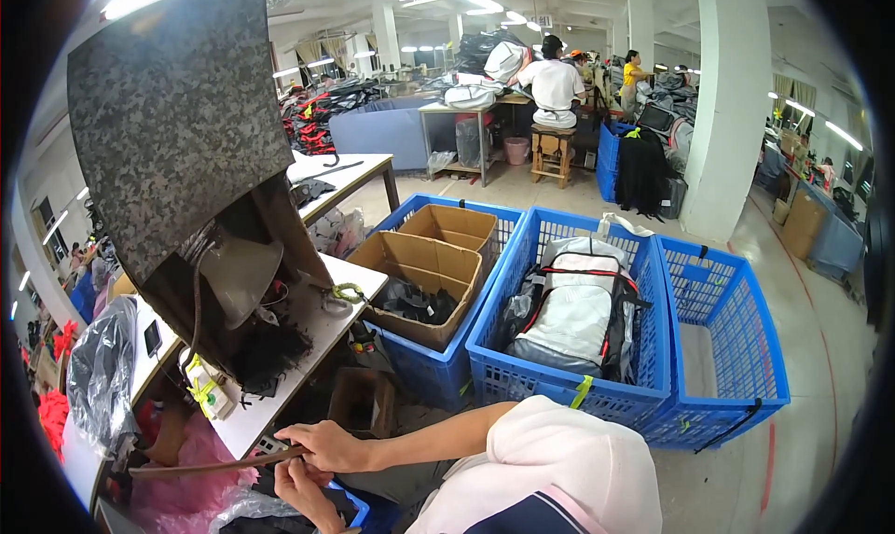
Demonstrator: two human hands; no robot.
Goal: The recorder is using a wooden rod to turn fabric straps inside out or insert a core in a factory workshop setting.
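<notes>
A worker's right hand (331, 446) pinches the end of a long, thin brown strip (205, 467) beside the corner of a white table (242, 431); the left hand (306, 495) bunches just beneath, its grip impossible to tell. The strip stretches leftward over crumpled pink plastic (196, 443). Latticed blue crates (522, 374) stand near the right arm, bordering a smooth, pale aisle (804, 385); distant signage (539, 20) is too small to read.

Before me, the white table (359, 280) bears a tall mottled-grey hood (182, 133), a heap of dark scraps (272, 352) and a whitish box (211, 391); rightward, blue crates (527, 373) stand on the floor (813, 394).
</notes>
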